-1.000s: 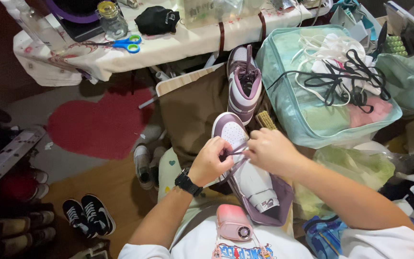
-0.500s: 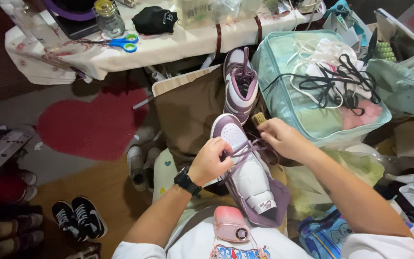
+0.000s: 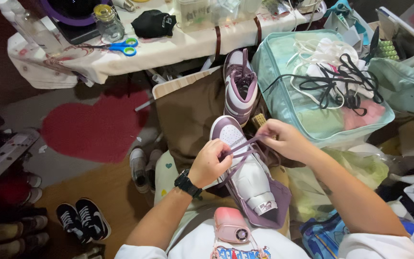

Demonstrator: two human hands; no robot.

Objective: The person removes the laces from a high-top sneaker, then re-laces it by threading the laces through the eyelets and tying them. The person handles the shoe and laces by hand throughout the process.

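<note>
A purple-and-white leather sneaker (image 3: 247, 175) is held on the lap. Its purple lace (image 3: 243, 144) is pinched by the closed left hand (image 3: 210, 163) and, apparently, the right hand (image 3: 286, 140) beside the toe.

A cloth-covered surface (image 3: 183, 45) spans the top of the frame; below it, at centre left, a red heart-shaped rug (image 3: 97, 127) lies on the grey floor (image 3: 20, 112); wood flooring (image 3: 116, 201) shows lower left.
</note>
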